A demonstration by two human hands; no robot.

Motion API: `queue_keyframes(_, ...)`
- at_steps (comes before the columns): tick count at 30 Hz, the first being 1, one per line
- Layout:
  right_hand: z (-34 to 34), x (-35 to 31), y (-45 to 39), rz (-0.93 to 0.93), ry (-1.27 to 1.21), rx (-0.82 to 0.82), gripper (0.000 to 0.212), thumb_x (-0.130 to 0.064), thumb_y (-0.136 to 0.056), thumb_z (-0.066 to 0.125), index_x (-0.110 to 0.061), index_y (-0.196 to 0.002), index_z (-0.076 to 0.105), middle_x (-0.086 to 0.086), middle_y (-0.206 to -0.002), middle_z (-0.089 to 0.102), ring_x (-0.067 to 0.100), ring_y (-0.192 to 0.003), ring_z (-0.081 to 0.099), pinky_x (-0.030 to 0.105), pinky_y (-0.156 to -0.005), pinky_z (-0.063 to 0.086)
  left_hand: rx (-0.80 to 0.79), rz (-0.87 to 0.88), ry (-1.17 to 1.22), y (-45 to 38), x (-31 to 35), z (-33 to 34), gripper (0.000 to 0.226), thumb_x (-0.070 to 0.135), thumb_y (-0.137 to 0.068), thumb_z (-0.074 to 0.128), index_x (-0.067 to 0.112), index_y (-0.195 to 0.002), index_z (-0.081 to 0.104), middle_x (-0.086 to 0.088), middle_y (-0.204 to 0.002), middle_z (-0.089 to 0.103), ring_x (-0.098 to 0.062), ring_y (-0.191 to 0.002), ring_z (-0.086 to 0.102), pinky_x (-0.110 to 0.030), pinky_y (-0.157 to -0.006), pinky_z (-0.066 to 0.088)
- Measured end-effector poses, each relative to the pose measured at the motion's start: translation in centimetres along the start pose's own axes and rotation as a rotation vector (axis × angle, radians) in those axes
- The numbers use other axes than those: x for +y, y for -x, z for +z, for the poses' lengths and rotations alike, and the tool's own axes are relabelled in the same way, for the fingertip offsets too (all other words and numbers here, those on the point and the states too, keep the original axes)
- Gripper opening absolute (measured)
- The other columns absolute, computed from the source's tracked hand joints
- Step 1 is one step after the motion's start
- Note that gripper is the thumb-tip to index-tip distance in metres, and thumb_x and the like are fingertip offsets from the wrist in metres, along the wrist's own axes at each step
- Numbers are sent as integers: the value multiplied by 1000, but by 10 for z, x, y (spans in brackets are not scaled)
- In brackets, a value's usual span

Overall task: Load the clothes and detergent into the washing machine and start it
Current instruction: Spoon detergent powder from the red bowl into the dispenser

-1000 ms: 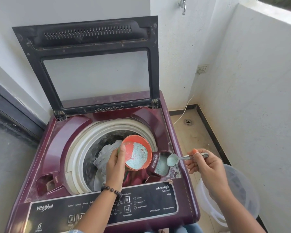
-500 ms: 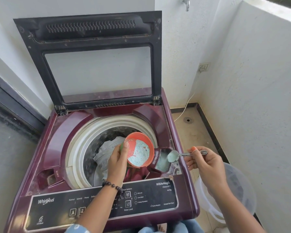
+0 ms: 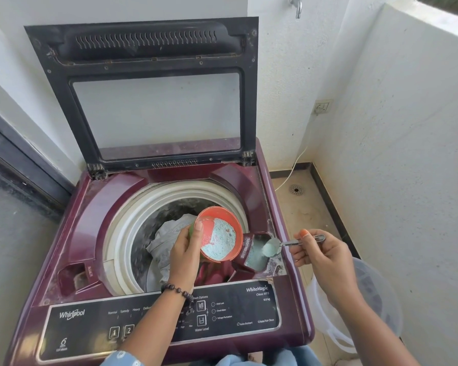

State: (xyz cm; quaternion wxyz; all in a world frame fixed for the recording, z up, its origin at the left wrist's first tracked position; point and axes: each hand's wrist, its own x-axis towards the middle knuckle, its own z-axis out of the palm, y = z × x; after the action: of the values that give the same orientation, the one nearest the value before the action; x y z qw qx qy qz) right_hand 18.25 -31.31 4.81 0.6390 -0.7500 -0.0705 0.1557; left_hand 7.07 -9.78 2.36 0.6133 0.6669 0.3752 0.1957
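A maroon top-load washing machine (image 3: 288, 262) stands with its lid (image 3: 154, 59) raised. Grey and red clothes (image 3: 164, 239) lie in the drum. My left hand (image 3: 185, 252) grips an orange cup of blue-green detergent powder (image 3: 218, 237), tilted over the drum's right side. My right hand (image 3: 320, 254) pinches the handle of a metal spoon (image 3: 273, 246). The spoon's bowl, coated with powder, is tipped over the detergent tray (image 3: 257, 256) at the machine's right edge. Powder lies in that tray.
A translucent plastic bucket (image 3: 376, 307) stands on the floor right of the machine, below my right arm. White walls close in behind and on the right. A cable (image 3: 294, 167) and a floor drain (image 3: 296, 190) lie at the back right.
The spoon has tipped lower over the detergent tray and more powder lies there. The cup has shifted slightly toward the tray. The camera view has tilted a little.
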Motion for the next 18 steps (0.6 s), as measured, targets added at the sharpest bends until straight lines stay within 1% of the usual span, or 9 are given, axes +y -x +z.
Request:
queue_keyframes(2,1,-1,-1,-2,12,-3,19,-13,-97,56,-6,-85,70,12,-67,71,25,-60,66,36,-60,57,2,4,-3,-2,-3,0,28,65,-89,42,41,-90,56,16,-93,60,3,-89,54,-16,-74,39)
queue_keyframes(4,2,-1,-1,1,16,-3,19,-14,-97,56,-7,-85,70,12,-67,71,24,-60,66,36,-60,57,4,2,-8,-2,-4,0,32,69,-86,41,42,-93,56,19,-96,61,4,-92,55,-15,-74,39)
queue_keyframes(9,3,0,-3,8,10,7,19,-13,-97,56,-6,-86,70,12,-67,72,24,-59,66,36,-60,57,-2,-14,5,-2,-2,0,28,66,-88,44,41,-93,57,17,-97,62,4,-92,55,-16,-74,39)
queue_keyframes(12,3,0,-4,2,16,19,19,-13,-98,56,-6,-87,69,11,-67,72,24,-59,67,34,-59,58,4,-14,11,-2,-3,0,29,66,-89,43,40,-91,57,15,-95,62,2,-91,55,-17,-75,40)
queue_keyframes(14,3,-1,-4,-9,30,23,18,-13,-98,56,-6,-88,69,11,-67,72,24,-59,67,35,-59,59,1,-19,15,-3,-5,-1,31,68,-87,44,41,-92,58,16,-96,62,2,-93,55,-17,-75,40)
queue_keyframes(15,2,-1,-4,-11,37,19,18,-13,-98,56,-6,-87,69,11,-66,72,24,-59,67,36,-59,59,2,-15,17,-4,-5,0,35,74,-85,46,41,-93,58,17,-97,63,2,-95,56,-17,-76,41)
queue_keyframes(16,2,-2,-4,-13,43,13,19,-13,-98,56,-6,-86,69,11,-66,71,24,-59,67,37,-59,59,8,-12,17,-4,-6,0,41,79,-81,46,42,-92,59,18,-97,63,2,-96,57,-18,-76,42)
queue_keyframes(18,2,-2,-4,-16,51,9,20,-13,-98,55,-7,-85,69,11,-66,71,25,-59,67,37,-60,59,14,-13,13,-5,-8,0,44,78,-72,42,42,-92,59,19,-97,64,2,-95,57,-18,-76,43)
